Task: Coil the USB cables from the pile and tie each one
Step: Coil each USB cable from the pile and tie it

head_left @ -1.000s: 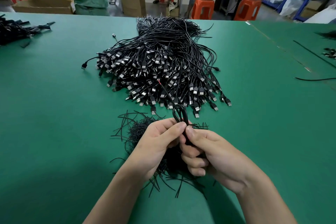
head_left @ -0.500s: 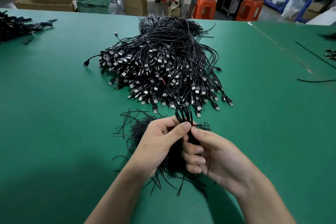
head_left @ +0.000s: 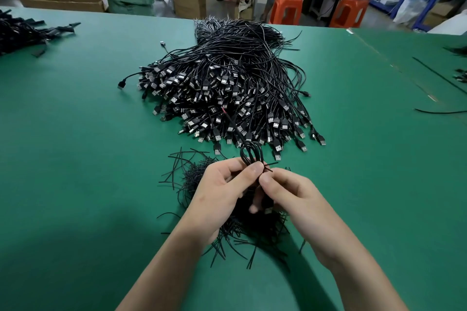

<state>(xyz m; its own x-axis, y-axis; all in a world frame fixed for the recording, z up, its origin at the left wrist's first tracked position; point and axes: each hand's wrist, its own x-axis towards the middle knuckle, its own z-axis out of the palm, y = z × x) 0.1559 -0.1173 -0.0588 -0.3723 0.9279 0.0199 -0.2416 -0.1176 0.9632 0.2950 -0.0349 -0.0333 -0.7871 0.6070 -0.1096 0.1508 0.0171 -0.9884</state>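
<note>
Head view: a coiled cable (head_left: 250, 155) is held up over the green counter (head_left: 75, 159), just in front of the big pile of USB cables (head_left: 227, 88). Its loop end is poked up above the left hand (head_left: 222, 189), whose fingers (head_left: 252, 169) are curled round the bundle with the thumb pressed on the neck. The same neck is pinched from the other side by the right hand (head_left: 298, 199), thumb against forefinger, so both are closed on the coil. A thin black tie (head_left: 270, 166) is seen at that neck, its short ends stuck out to the right; how far it's been twisted can't be made out tbh. A messy heap of loose ties (head_left: 194, 174) is spread on the counter right under both hands. Another dark bundle of cables (head_left: 20, 33) is parked at the far left edge.
</note>
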